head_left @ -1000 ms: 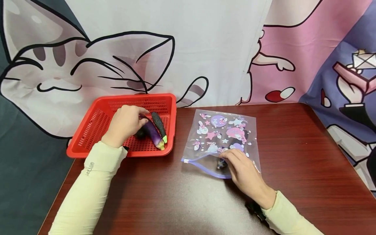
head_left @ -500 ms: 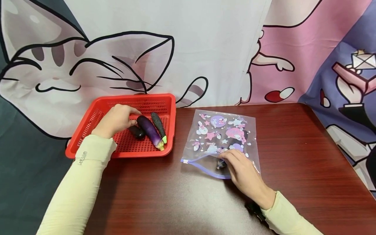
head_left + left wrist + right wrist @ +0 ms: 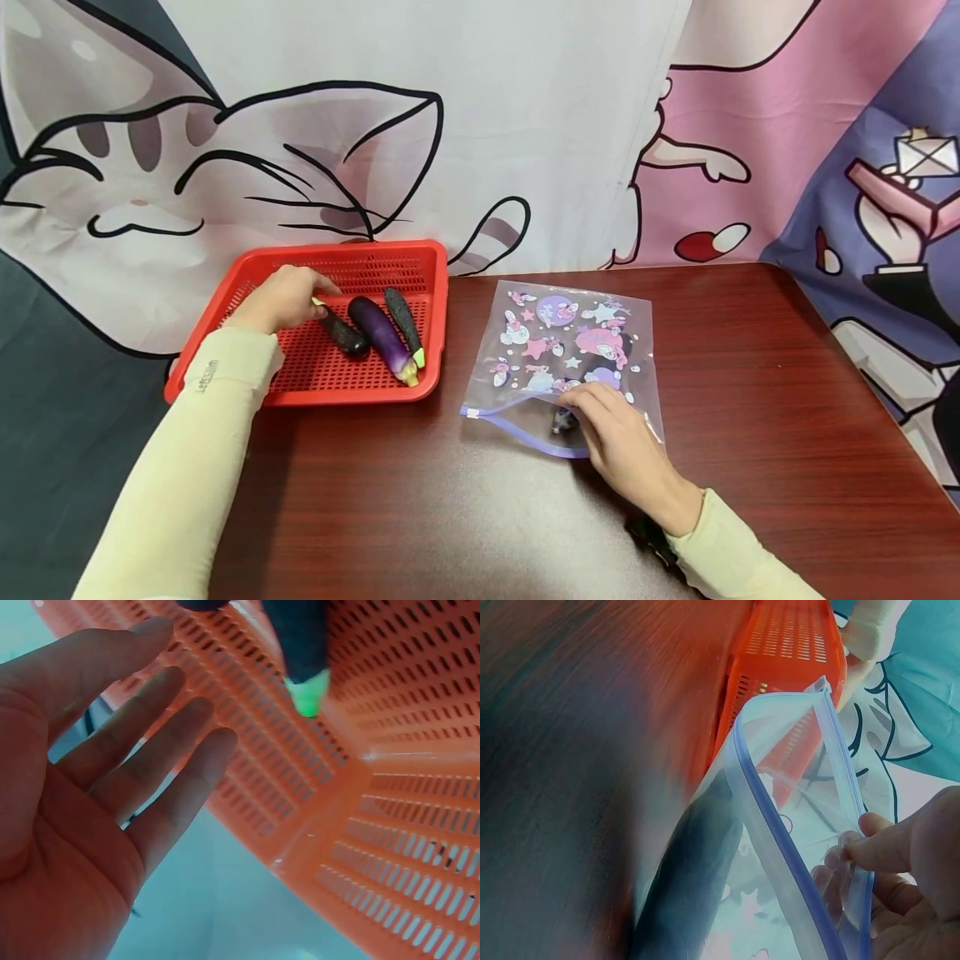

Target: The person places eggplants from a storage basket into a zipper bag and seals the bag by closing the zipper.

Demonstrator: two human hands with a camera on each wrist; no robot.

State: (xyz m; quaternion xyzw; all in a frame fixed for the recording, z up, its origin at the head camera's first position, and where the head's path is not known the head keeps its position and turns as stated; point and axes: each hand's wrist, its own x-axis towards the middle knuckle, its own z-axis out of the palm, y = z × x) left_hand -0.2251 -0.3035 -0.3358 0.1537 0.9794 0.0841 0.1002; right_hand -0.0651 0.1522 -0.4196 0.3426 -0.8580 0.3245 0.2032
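My left hand (image 3: 281, 296) is over the left part of the red basket (image 3: 300, 398), beside the green tip of a short dark vegetable (image 3: 343, 336). In the left wrist view, that hand's fingers (image 3: 161, 806) are spread and almost straight, apart from a dark vegetable with a bright green tip (image 3: 307, 694). A purple eggplant (image 3: 378, 333) and a bumpy dark-green cucumber (image 3: 403, 317) lie to the right in the basket. My right hand (image 3: 626, 442) pinches the mouth edge of a printed clear zip bag (image 3: 525, 358), holding it parted. Inside lies a long dark vegetable (image 3: 694, 870), partly hidden.
The basket stands at the back left of the brown table (image 3: 450, 517), against a cartoon-printed cloth (image 3: 540, 133). To its right lies the bag, its purple zip edge (image 3: 525, 437) facing the front and its slider (image 3: 472, 412) at the left corner.
My left hand has shifted left, away from the eggplant. More of the eggplant and the short dark vegetable, including its green tip, now shows. The right hand and bag have stayed put.
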